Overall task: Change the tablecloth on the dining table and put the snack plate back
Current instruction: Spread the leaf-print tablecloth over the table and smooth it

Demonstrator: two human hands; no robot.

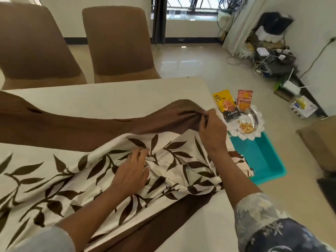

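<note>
A cream tablecloth with a brown leaf print and a brown border (76, 171) lies bunched across the cream dining table (116, 99). My right hand (211, 131) pinches the brown border near the table's right edge and lifts it. My left hand (132, 171) rests on the printed part with its fingers spread over the folds. Beyond the table's right edge, the snack plate (245, 124), a glass bowl with nuts on a white lace doily, sits on a teal bin (261, 160) on the floor. A yellow almond packet (225, 104) and an orange packet (244, 100) lean in it.
Two brown chairs (118, 44) stand at the table's far side. A cardboard box (320, 140) sits on the floor at right. Cables, routers and small boxes (272, 57) clutter the far right corner by the curtain. Shiny tiled floor lies between.
</note>
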